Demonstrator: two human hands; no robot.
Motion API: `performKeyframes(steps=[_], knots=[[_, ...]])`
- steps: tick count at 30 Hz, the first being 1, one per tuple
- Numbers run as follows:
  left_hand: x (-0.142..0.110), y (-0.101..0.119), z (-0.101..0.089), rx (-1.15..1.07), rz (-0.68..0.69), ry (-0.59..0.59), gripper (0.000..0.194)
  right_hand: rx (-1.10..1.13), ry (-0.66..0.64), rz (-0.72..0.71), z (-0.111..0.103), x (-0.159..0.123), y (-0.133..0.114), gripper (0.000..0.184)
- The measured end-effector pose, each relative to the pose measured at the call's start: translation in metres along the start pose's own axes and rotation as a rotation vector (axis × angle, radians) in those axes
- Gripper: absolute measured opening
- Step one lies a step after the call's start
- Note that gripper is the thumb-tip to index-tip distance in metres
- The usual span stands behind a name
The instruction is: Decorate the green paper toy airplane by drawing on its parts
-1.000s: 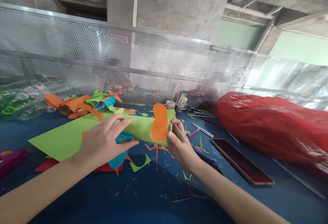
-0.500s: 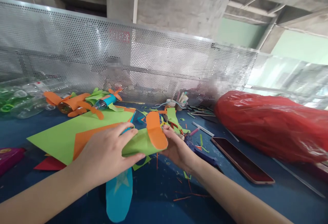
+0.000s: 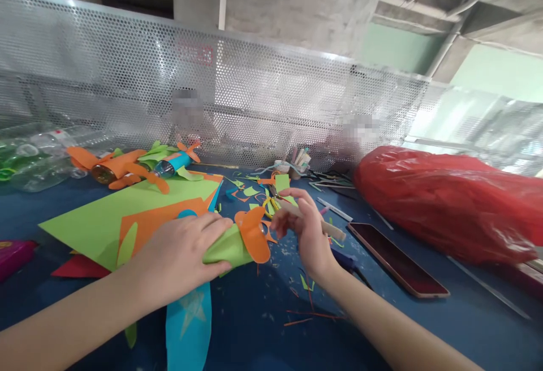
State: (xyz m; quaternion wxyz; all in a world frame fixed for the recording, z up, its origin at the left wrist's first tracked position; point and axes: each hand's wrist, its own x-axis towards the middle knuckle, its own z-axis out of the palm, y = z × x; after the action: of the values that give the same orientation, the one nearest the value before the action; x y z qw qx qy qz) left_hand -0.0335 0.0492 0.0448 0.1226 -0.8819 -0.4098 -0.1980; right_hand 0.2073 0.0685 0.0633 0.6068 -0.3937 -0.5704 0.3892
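Note:
My left hand (image 3: 182, 255) is wrapped round a paper plane model (image 3: 227, 249), a green tube lying on its side. An orange paper propeller (image 3: 253, 234) is at its right end. A blue paper wing (image 3: 190, 323) with a pale star reaches down toward me; its other end shows above my hand. Green tail pieces stick out left of my wrist. My right hand (image 3: 311, 229), just right of the propeller and apart from it, has curled fingers round a pale, pen-like stick (image 3: 334, 231). A dark blue glue gun (image 3: 344, 259) lies partly hidden behind my right wrist.
Green paper sheets (image 3: 85, 221) and orange ones lie at left. Behind them are finished paper planes (image 3: 123, 167) and clear bottles (image 3: 46, 176). Scissors (image 3: 270, 207) lie among paper scraps. A phone (image 3: 399, 261) and a red plastic bag (image 3: 441, 201) are at right, before a perforated metal screen (image 3: 275, 94).
My right hand has let go of the orange propeller and moved right and up, with the pale stick in it. The propeller has turned, and its blades now stand bent.

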Motion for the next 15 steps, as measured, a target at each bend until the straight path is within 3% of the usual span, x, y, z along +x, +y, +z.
performKeyframes(steps=[2,4,8,15], knots=[[-0.002,-0.002,0.002,0.008,0.048,0.026,0.041,-0.015,0.070,-0.086,0.001,-0.004,-0.004,0.015],[-0.004,-0.005,0.004,0.016,0.118,0.045,0.038,-0.063,0.058,-0.126,0.002,-0.007,-0.007,0.012],[-0.004,-0.013,0.007,-0.013,0.240,0.060,0.037,-0.140,-0.050,-0.098,0.005,-0.011,-0.008,0.031],[-0.002,-0.013,0.007,0.010,0.314,0.054,0.034,-0.299,-0.043,-0.153,0.008,-0.010,-0.001,0.032]])
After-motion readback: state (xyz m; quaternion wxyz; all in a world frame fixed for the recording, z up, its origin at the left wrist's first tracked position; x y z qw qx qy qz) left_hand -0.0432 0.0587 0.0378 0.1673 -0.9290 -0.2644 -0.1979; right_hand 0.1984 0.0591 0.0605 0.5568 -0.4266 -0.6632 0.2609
